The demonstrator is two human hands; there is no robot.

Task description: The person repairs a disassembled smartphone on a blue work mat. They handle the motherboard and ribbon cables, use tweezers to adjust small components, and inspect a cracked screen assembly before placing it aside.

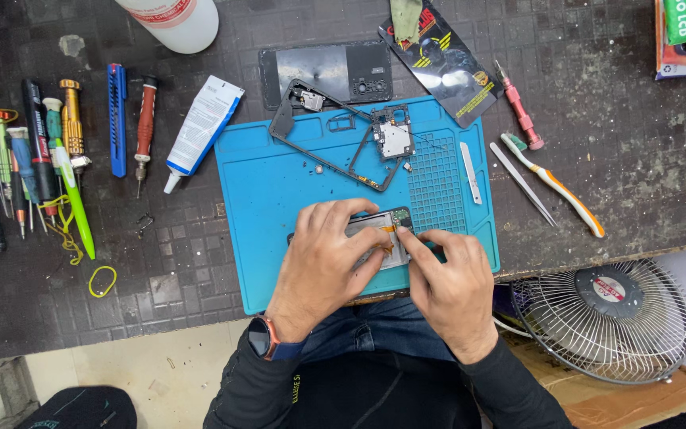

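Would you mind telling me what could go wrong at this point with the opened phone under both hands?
1. The right hand pinches by a thin orange flex strip on the opened phone; a hard tug could probably tear it.
2. Small loose screws lie on the blue mat near the left hand; a sweep of the wrist might scatter them.
3. The mat's front edge overhangs toward the lap, so the phone could slip off.

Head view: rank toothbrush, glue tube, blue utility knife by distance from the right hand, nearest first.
From the right hand:
1. Toothbrush, up and to its right on the table.
2. Glue tube, upper left, beside the blue mat.
3. Blue utility knife, farther left among the tools.
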